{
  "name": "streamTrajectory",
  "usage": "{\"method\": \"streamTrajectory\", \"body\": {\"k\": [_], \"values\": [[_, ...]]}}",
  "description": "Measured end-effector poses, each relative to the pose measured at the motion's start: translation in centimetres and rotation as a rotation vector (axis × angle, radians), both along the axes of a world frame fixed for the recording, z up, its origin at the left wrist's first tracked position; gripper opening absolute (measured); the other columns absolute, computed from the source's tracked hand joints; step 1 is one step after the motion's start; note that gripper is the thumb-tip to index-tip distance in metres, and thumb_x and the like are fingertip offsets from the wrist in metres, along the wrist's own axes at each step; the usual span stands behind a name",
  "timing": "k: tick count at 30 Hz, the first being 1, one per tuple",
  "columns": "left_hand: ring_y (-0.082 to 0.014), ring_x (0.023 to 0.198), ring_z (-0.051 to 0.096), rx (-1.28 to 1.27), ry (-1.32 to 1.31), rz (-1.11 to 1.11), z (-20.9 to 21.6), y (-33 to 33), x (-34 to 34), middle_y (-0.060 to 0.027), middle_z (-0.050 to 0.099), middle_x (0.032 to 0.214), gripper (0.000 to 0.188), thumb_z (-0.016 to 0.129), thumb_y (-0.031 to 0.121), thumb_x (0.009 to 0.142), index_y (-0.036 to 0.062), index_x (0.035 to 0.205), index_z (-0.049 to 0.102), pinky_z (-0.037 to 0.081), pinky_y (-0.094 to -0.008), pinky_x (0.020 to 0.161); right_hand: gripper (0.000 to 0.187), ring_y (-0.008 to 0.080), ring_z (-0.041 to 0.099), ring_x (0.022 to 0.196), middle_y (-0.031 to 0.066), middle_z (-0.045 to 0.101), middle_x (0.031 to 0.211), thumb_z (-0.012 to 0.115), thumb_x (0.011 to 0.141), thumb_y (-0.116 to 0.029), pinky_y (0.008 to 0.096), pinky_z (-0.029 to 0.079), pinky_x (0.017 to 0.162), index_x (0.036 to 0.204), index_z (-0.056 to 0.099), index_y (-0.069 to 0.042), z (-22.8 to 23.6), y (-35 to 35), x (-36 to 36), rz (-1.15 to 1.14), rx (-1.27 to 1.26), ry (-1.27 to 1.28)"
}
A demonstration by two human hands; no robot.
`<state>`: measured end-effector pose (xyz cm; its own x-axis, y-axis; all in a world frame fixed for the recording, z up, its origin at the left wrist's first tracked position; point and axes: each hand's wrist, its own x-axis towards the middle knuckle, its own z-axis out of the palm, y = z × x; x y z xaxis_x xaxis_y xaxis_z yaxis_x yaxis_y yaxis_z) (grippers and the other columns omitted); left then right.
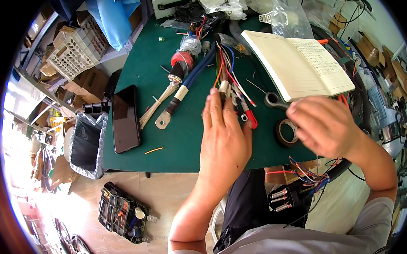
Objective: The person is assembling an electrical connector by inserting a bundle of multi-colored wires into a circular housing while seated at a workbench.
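Observation:
My left hand (224,139) lies over the near end of a bundle of coloured wires (221,68), its fingers stretched out and close together. Bare metal lugs and a red-handled tool (251,119) show just right of its fingertips. Above the table's right side, my right hand (324,122) is blurred, with bent fingers; whether it holds anything does not show. A roll of dark tape (286,132) lies on the table next to its fingertips. Left of the bundle, a thick blue cable (197,73) ends in a large metal lug (163,120), beside a bunch of white cable ties (155,104).
A dark phone (126,120) lies at the left of the green table (173,150). Behind my right hand are an open notebook (300,63) and a ring-ended metal tool (274,100). More cable ends (313,177) hang by my lap. A lined bin (86,144) and toolbox (123,212) stand left.

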<state>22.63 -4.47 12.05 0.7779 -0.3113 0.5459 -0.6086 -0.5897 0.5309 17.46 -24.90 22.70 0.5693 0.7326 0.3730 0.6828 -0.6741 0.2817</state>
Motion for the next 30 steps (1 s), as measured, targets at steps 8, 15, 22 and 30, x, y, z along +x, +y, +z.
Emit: {"method": "streamTrajectory", "body": {"k": [8,15,22,30], "values": [[-0.0483,0.130,0.030,0.088,-0.025,0.100,0.5,0.2,-0.2,-0.0357,0.028,0.140,0.061,0.065,0.016,0.082,-0.0144,0.128,0.039,0.030,-0.0476,0.107,0.045,0.0333,0.065,0.092,0.0289,0.051,0.126,0.055,0.079,-0.009,0.0372,0.054,0.079,0.122,0.052,0.004,-3.5,1.9,1.7,-0.377,-0.261,0.256],[-0.0410,0.113,0.052,-0.151,-0.028,-0.120,0.1,0.7,0.0,-0.0270,0.042,0.136,0.058,0.068,0.007,0.077,-0.0036,0.127,0.042,0.046,-0.0421,0.092,0.046,0.0393,0.048,0.120,0.0260,0.046,0.132,0.050,0.091,-0.019,0.0431,0.046,0.095,0.131,0.041,0.003,-5.5,2.0,4.6,-0.419,0.125,0.419],[-0.0360,0.100,0.057,-0.208,0.117,-0.259,0.5,1.1,-0.3,-0.0280,0.032,0.143,0.075,0.059,-0.005,0.075,-0.0047,0.141,0.024,0.049,-0.0360,0.085,0.064,0.0386,0.040,0.126,0.0240,0.046,0.130,0.063,0.084,-0.018,0.0409,0.037,0.102,0.138,0.034,-0.001,-5.8,3.8,6.5,-0.366,0.481,0.586],[-0.0434,0.126,0.041,-0.235,0.116,-0.280,0.9,1.2,-0.3,-0.0311,0.029,0.142,0.073,0.047,-0.012,0.074,-0.0076,0.141,0.020,0.046,-0.0400,0.094,0.059,0.0367,0.050,0.111,0.0197,0.053,0.110,0.061,0.079,-0.006,0.0420,0.049,0.085,0.135,0.041,-0.009,-5.6,4.4,6.3,-0.321,0.138,0.414]]}}
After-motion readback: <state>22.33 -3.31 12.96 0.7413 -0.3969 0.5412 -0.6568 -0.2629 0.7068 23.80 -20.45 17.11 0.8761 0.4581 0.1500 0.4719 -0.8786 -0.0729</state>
